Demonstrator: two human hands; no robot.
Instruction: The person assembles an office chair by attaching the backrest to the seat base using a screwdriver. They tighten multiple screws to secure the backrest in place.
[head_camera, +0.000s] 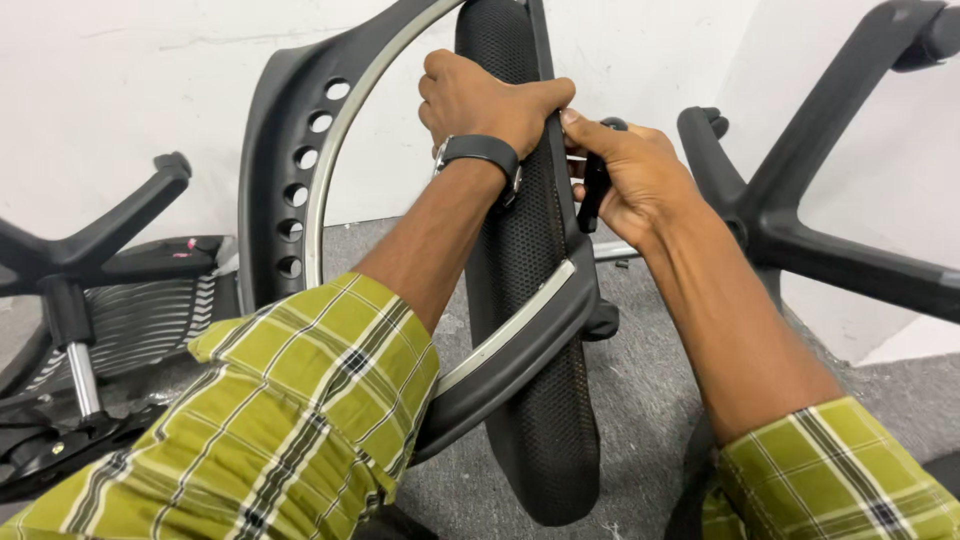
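A black mesh office-chair backrest (530, 300) stands on edge in front of me, inside a black plastic frame (275, 150) with round holes and a silver trim strip. My left hand (480, 95), with a black wristwatch, grips the upper edge of the mesh backrest. Just to its right, my right hand (630, 175) is closed around a small black tool handle (593, 190) held against the backrest's edge. Both forearms come out of green plaid sleeves.
An upturned black star chair base (800, 200) rises at the right against the white wall. At the left lie another chair base (90, 250) with a chrome gas cylinder (82, 375) and a ribbed seat part. Grey carpet (650, 400) covers the floor.
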